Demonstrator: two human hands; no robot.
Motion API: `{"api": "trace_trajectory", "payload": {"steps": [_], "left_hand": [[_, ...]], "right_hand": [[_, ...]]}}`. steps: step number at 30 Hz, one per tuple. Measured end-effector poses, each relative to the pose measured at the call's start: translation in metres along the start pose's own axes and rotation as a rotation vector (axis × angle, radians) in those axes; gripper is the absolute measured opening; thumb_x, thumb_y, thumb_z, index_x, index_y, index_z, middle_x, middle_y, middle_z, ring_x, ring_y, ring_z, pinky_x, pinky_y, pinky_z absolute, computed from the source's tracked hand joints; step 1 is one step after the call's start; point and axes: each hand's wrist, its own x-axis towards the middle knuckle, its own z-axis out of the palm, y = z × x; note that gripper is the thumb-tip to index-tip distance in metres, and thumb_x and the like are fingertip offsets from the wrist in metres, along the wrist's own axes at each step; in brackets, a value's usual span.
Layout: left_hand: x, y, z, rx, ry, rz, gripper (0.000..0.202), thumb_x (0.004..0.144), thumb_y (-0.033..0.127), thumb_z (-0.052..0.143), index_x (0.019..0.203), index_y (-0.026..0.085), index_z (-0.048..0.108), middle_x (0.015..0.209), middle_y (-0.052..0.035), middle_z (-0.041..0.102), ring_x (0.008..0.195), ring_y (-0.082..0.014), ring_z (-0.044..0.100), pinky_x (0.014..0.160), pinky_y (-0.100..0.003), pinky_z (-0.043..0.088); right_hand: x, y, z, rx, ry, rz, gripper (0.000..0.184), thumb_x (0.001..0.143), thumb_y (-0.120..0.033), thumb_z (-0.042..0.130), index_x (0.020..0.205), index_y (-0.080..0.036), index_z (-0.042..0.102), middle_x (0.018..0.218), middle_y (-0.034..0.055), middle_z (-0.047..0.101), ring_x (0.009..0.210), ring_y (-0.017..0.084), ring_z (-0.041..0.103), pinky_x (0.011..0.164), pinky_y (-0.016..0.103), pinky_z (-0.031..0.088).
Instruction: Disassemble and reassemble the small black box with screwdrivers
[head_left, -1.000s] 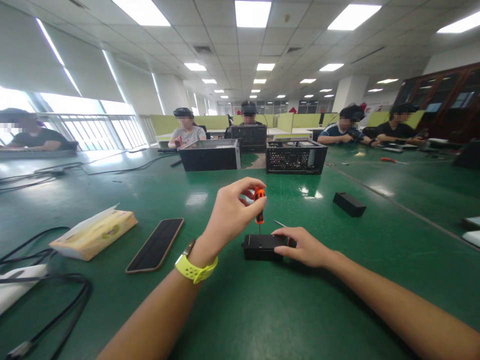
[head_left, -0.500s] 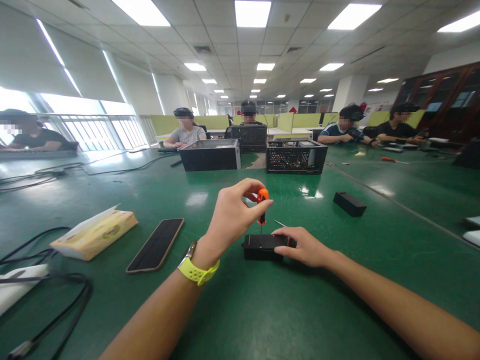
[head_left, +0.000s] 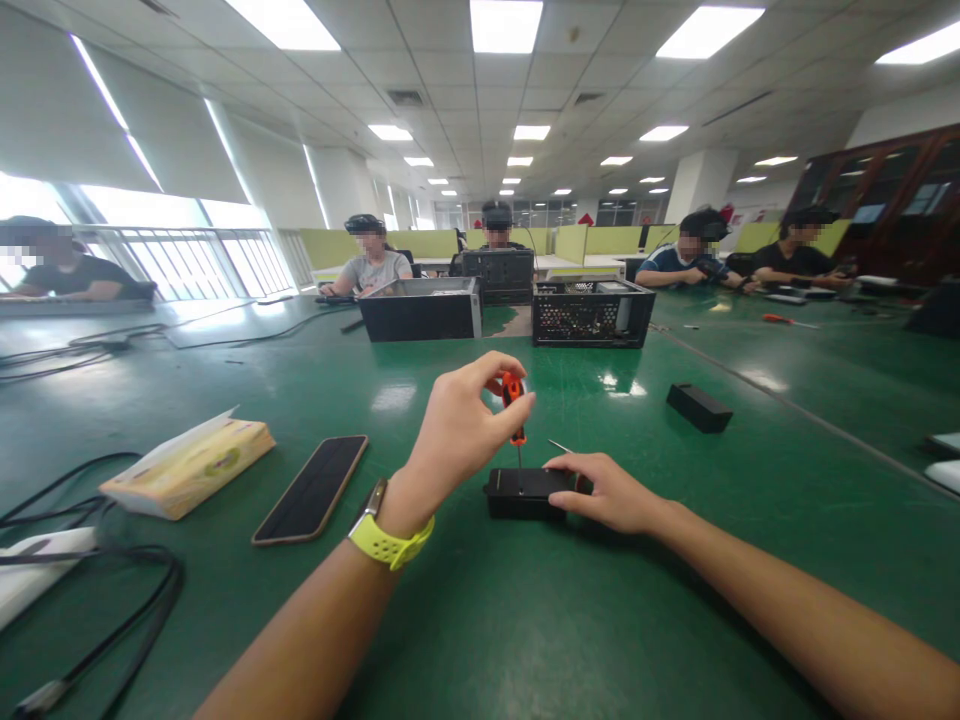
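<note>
My left hand (head_left: 459, 432) pinches the orange handle of a small screwdriver (head_left: 515, 418), held upright with its tip on top of a small black box (head_left: 521, 492) on the green table. A yellow watch band sits on that wrist. My right hand (head_left: 609, 492) rests on the box's right end, fingers curled over it and holding it down. A thin metal pin (head_left: 559, 446) lies just behind the right hand.
A phone (head_left: 310, 489), a tissue pack (head_left: 187, 466) and black cables (head_left: 90, 570) lie to the left. A second black box (head_left: 699, 407) sits at right. Two open computer cases (head_left: 589, 313) stand farther back. Several people sit at the far side.
My left fingers have shifted around the screwdriver handle, which bobbed slightly up and back down while staying upright on the box. The right hand has not moved.
</note>
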Motion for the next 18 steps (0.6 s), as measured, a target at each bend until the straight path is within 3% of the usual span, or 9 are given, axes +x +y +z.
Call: {"api": "trace_trajectory", "payload": {"steps": [4, 9, 18], "left_hand": [[0.0001, -0.0006, 0.0017, -0.062, 0.021, -0.041, 0.012, 0.077, 0.024, 0.065, 0.087, 0.018, 0.059, 0.082, -0.0003, 0.068, 0.073, -0.0122, 0.064, 0.061, -0.021, 0.051], [0.0008, -0.0047, 0.0055, -0.183, 0.024, -0.077, 0.022, 0.075, 0.016, 0.062, 0.096, 0.017, 0.057, 0.092, -0.0023, 0.068, 0.077, -0.0122, 0.066, 0.064, -0.021, 0.055], [0.0003, -0.0010, 0.0025, -0.042, 0.045, -0.059, 0.019, 0.071, 0.010, 0.058, 0.088, 0.017, 0.065, 0.086, -0.0008, 0.070, 0.079, -0.0136, 0.065, 0.060, -0.020, 0.051]], "right_hand": [[-0.0006, -0.0010, -0.0004, 0.006, -0.002, -0.001, 0.037, 0.085, -0.041, 0.063, 0.113, -0.016, 0.064, 0.100, 0.0064, 0.070, 0.084, 0.019, 0.063, 0.073, 0.028, 0.047], [-0.0008, -0.0013, 0.0000, 0.003, -0.002, 0.010, 0.037, 0.086, -0.041, 0.062, 0.112, -0.016, 0.065, 0.100, 0.0063, 0.070, 0.082, 0.019, 0.063, 0.071, 0.028, 0.046], [-0.0011, 0.0020, 0.0016, 0.001, 0.003, 0.004, 0.038, 0.086, -0.042, 0.062, 0.113, -0.016, 0.064, 0.100, 0.0065, 0.070, 0.083, 0.019, 0.063, 0.072, 0.028, 0.046]]}}
